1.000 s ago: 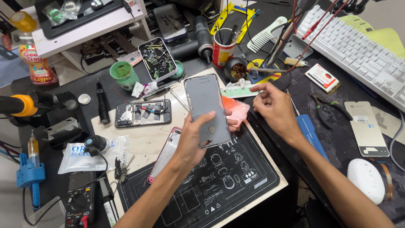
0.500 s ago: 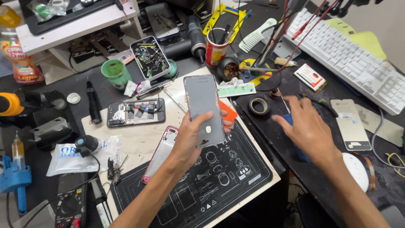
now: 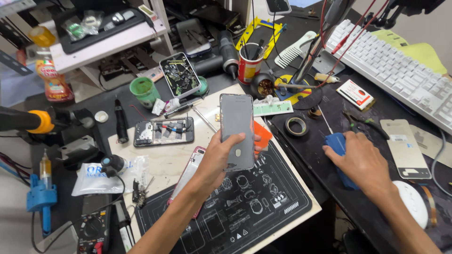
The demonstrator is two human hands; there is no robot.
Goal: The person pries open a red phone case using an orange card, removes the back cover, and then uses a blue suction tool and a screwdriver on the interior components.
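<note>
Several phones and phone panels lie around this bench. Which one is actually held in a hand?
The grey phone panel, gripped upright by the left hand above the black mat. The opened phone and the pink-edged one lie untouched.

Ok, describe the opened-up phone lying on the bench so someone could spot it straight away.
Start at the pale work board in the middle of the bench. Near its upper left corner, left of the grey phone panel in the left hand, lies the opened phone. It alone lies flat with its insides exposed.
</note>
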